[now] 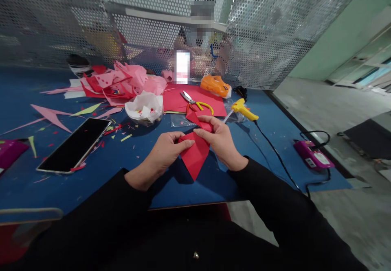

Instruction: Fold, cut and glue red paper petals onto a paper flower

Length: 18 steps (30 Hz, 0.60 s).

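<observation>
A folded piece of red paper (195, 159) is held between my two hands above the blue table, one pointed corner hanging toward me. My left hand (166, 151) pinches its left edge between thumb and fingers. On the right edge, my right hand (221, 138) grips it with the thumb on the near face and the fingers stretched along the top. Just beyond the paper lie scissors (200, 105) with yellow and red handles, on a flat red sheet (174, 98). A yellow glue gun (243, 110) rests right of my right hand.
Pink and red paper scraps (128, 79) are heaped at the back left, behind a paper-lined bowl (145, 108). A phone (76, 145) lies on the left. An orange pack (215, 86) and a purple power strip (314, 155) with cords are rightward. Perforated metal screen (165, 27) stands behind.
</observation>
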Available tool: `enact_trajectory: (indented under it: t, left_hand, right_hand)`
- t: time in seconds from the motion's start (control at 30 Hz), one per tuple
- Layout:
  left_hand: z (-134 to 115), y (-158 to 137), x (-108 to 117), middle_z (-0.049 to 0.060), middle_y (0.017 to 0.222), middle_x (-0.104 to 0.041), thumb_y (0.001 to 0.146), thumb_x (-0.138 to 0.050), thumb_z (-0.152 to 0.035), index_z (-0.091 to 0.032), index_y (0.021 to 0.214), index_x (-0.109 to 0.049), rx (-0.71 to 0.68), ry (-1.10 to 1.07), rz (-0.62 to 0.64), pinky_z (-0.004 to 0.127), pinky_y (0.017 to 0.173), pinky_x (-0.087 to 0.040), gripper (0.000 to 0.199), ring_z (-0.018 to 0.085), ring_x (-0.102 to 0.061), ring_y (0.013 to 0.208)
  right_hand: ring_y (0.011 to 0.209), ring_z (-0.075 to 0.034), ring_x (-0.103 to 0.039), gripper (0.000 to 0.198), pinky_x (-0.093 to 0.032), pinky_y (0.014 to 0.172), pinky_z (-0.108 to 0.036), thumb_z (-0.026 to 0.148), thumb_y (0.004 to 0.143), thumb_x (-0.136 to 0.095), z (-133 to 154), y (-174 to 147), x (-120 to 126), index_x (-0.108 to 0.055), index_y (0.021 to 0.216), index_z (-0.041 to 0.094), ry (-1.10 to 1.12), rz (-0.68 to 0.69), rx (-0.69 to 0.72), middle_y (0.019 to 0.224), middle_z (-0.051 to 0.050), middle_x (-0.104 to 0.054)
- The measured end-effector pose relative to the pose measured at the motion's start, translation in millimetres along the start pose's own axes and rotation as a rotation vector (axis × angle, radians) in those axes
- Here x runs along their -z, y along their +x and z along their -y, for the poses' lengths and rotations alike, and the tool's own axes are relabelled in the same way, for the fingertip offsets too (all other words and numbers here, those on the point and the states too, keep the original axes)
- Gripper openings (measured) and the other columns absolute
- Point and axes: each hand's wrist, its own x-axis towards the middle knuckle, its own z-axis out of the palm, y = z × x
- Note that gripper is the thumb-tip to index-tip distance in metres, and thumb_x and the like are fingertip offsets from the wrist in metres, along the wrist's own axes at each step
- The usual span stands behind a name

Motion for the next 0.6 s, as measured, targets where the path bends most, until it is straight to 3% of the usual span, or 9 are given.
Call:
enact_trajectory:
  t: [0.13, 0.27, 0.33, 0.47, 0.6]
  left_hand:
    - [2, 1, 1, 0.000, 0.062, -0.065, 0.062, -0.082, -0.043, -0.018, 0.067, -0.067, 0.013, 0.004, 0.020, 0.025, 0.055, -0.041, 0.030, 0.012, -0.054, 0.055]
    - [-1, 1, 1, 0.000, 0.060, -0.063, 0.072, -0.074, -0.057, -0.018, 0.066, -0.066, 0.016, 0.016, 0.037, 0.025, 0.053, -0.038, 0.040, 0.012, -0.052, 0.053]
    - [-4, 3, 3, 0.003, 0.069, -0.068, 0.075, -0.071, -0.058, -0.018, 0.073, -0.068, -0.022, -0.028, -0.045, 0.025, 0.055, -0.041, 0.041, 0.013, -0.058, 0.058]
    - [-9, 7, 8, 0.002, 0.083, -0.072, 0.073, -0.077, -0.043, -0.019, 0.103, -0.065, -0.152, -0.076, -0.279, 0.024, 0.059, -0.046, 0.040, 0.015, -0.067, 0.070]
    - [-10, 8, 11, 0.000, 0.082, -0.071, 0.072, -0.077, -0.037, -0.020, 0.109, -0.063, -0.205, -0.081, -0.251, 0.025, 0.061, -0.048, 0.043, 0.016, -0.068, 0.071]
  right_hand:
    - [0.101, -0.022, -0.066, 0.045, -0.054, 0.090, -0.040, 0.034, 0.070, -0.081, 1, 1, 1, -0.068, 0.112, 0.023, -0.027, -0.012, 0.016, 0.115, -0.005, -0.071]
    - [0.118, -0.026, -0.061, 0.053, -0.052, 0.097, -0.043, 0.034, 0.070, -0.081, 1, 2, 1, -0.065, 0.119, 0.023, -0.053, 0.012, 0.052, 0.126, -0.008, -0.067]
    - [0.118, -0.026, -0.062, 0.055, -0.051, 0.099, -0.044, 0.034, 0.070, -0.081, 1, 1, 0, -0.064, 0.122, 0.023, -0.060, 0.045, 0.062, 0.126, -0.008, -0.068]
    - [0.116, -0.024, -0.063, 0.057, -0.051, 0.100, -0.041, 0.032, 0.069, -0.083, 3, -1, -1, -0.064, 0.122, 0.026, -0.032, 0.101, 0.098, 0.124, -0.005, -0.070]
    - [0.115, -0.024, -0.064, 0.062, -0.052, 0.099, -0.040, 0.033, 0.067, -0.085, 5, -4, -3, -0.063, 0.125, 0.028, 0.044, 0.174, 0.077, 0.127, -0.004, -0.068]
